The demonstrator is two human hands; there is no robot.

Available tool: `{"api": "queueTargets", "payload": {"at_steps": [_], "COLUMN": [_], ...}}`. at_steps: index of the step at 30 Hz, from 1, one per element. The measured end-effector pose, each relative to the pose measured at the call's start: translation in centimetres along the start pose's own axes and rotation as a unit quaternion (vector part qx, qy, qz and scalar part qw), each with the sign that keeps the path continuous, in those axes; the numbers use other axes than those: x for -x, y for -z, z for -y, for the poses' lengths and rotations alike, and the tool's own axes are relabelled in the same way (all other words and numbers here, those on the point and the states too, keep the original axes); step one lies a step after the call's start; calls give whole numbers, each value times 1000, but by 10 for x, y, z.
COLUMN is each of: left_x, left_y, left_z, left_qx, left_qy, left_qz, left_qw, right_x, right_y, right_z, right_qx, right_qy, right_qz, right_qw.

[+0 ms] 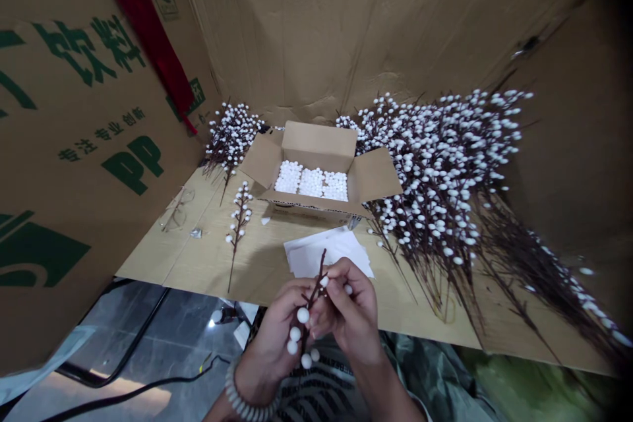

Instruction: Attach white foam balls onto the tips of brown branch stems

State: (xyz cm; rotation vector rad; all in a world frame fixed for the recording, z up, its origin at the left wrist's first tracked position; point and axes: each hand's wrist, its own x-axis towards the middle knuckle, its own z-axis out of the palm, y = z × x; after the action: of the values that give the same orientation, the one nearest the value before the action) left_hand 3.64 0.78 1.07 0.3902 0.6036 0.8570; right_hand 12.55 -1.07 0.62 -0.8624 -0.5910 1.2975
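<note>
The person's left hand (283, 323) gripped a dark brown twig (321, 266) between thumb and fingers, just above the near edge of the table (198, 264). The twig leaned, its bare tip pointing up and away, with several white balls along its lower part. The right hand (359, 306) pinched a white ball (324, 281) between thumb and forefinger, close beside the stem; whether the ball was fixed to it could not be told. Just beyond the hands lay some white paper (329, 247), and behind that stood an open cardboard box (319, 214) holding more white balls (311, 181). A single berry stem (241, 216) lay left of the box, and a large heap of berry stems (435, 165) spread to its right.
</note>
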Motion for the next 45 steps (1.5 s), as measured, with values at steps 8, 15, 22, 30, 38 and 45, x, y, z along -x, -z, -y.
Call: {"api": "queueTargets", "payload": {"at_steps": [8, 15, 22, 30, 38, 45], "left_x": [1, 4, 2, 6, -1, -1], "left_y": [-2, 2, 0, -2, 9, 9], "left_z": [1, 1, 0, -16, -4, -8], "left_qx": [2, -13, -2, -117, -139, -147], "left_qy": [0, -15, -1, -72, -97, -122], "left_qz": [-18, -60, -20, -32, -53, -66], "left_qw": [1000, 998, 1000, 990, 984, 979], "right_x": [1, 3, 1, -17, -20, -19], "right_y": [2, 2, 5, 16, 21, 21], "right_z": [0, -2, -3, 5, -2, -1], "right_qx": [-25, -26, -24, -118, -32, -47], "right_qy": [-8, -5, -19, -71, -79, -78], "right_qz": [22, 39, 27, -41, -36, -19], "right_qw": [999, 999, 999, 990, 996, 996]}}
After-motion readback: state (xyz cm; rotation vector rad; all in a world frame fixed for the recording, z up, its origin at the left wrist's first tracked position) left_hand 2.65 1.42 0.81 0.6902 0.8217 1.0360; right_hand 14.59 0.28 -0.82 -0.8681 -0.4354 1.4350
